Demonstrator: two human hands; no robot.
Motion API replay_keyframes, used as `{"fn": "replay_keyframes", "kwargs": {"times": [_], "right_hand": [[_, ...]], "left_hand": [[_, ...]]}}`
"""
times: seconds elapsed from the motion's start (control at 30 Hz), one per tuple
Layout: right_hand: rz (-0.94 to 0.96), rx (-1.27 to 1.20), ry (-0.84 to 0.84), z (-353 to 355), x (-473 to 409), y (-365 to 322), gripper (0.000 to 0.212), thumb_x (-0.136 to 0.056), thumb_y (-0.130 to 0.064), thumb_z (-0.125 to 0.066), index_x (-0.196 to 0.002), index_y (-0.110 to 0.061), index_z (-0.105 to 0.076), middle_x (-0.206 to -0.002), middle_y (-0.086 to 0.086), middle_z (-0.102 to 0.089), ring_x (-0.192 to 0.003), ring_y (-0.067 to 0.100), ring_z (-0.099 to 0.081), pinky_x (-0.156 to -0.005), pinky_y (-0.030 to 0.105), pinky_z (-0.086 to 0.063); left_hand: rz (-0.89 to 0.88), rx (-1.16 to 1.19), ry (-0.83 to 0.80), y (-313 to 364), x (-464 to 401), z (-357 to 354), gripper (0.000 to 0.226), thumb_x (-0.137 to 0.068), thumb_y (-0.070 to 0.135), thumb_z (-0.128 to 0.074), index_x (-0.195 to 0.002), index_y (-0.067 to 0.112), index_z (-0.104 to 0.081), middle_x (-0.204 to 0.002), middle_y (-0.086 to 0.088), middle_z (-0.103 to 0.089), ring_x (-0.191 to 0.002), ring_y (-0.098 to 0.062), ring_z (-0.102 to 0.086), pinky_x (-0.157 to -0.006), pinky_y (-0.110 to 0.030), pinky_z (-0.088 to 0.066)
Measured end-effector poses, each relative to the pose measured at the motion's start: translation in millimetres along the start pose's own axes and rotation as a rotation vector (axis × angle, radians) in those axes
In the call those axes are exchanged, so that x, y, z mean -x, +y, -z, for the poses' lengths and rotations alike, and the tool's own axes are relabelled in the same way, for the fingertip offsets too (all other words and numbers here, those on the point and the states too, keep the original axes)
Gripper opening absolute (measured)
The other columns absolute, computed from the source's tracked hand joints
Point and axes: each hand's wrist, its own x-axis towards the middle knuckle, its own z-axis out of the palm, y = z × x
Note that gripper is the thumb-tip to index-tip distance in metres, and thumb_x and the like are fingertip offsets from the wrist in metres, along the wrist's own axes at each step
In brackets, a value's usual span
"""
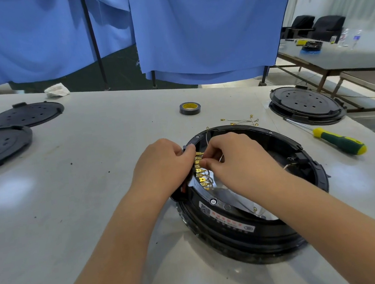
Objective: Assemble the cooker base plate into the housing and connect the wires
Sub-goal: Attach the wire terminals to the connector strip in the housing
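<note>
Brass terminals (200,171), a short gold row of spade tabs, run along the inner left wall of the black cooker housing (264,234), which sits on the grey worktable (94,200) in front of a person at work. To the left lie two spare black base plates (26,114), well apart from the job. The left hand (161,166) curls over the housing rim with its fingers gripping the edge just beside the top of the terminal row, apparently steadying the part. The row's long axis runs from the far rim down toward the worker, and it lies directly between the two hands. The right hand (235,157) reaches in from the other side, its thumb and forefinger pinched at one of the upper tabs; it seems to hold a wire connector, though the fingers hide it. That hand is the nearer to the open terminals and looks set to press on, leftward, against the wall. Loose wires (241,120) wait beyond the far rim, near a roll of tape (190,108). A green-and-yellow screwdriver (337,141) lies to the right, beside another housing (307,106).
</note>
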Motion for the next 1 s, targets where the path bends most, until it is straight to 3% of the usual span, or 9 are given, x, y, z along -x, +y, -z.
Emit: {"fn": "replay_keyframes", "kwargs": {"times": [0.6,0.83,0.93,1.0], "right_hand": [[0.036,0.037,0.004,-4,-2,-3,0.010,-0.092,-0.030,-0.059,-0.090,-0.022,-0.064,-0.094,-0.004,-0.065,-0.090,0.018,-0.060,-0.082,0.036,-0.049],[0.038,-0.029,-0.021,-1,-1,1,0.008,-0.091,-0.029,-0.060,-0.095,-0.026,-0.066,-0.095,-0.008,-0.066,-0.088,0.013,-0.059,-0.079,0.031,-0.049],[0.032,-0.125,-0.033,7,-1,7,0.012,-0.088,-0.031,-0.065,-0.100,-0.033,-0.066,-0.082,-0.013,-0.064,-0.079,0.007,-0.059,-0.075,0.027,-0.049],[0.022,-0.207,-0.015,16,-2,14,0.016,-0.086,-0.030,-0.068,-0.101,-0.034,-0.066,-0.076,-0.013,-0.064,-0.074,0.003,-0.059,-0.073,0.024,-0.050]], "left_hand": [[0.003,0.062,-0.033,0,0,-2,0.056,-0.088,0.038,-0.055,-0.044,0.018,-0.026,-0.035,0.001,-0.022,-0.038,-0.015,-0.028,-0.044,-0.026,-0.020],[0.047,0.076,-0.022,0,0,-1,0.057,-0.083,0.041,-0.059,-0.044,0.017,-0.025,-0.036,0.003,-0.023,-0.038,-0.013,-0.026,-0.045,-0.025,-0.023],[0.088,0.137,0.052,-1,-1,1,0.045,-0.073,0.047,-0.069,-0.053,0.021,-0.039,-0.047,0.010,-0.042,-0.046,-0.009,-0.041,-0.049,-0.025,-0.032],[0.143,0.282,0.012,0,-2,3,0.033,-0.070,0.047,-0.076,-0.075,0.024,-0.054,-0.073,0.009,-0.058,-0.065,-0.008,-0.056,-0.056,-0.027,-0.042]]}}
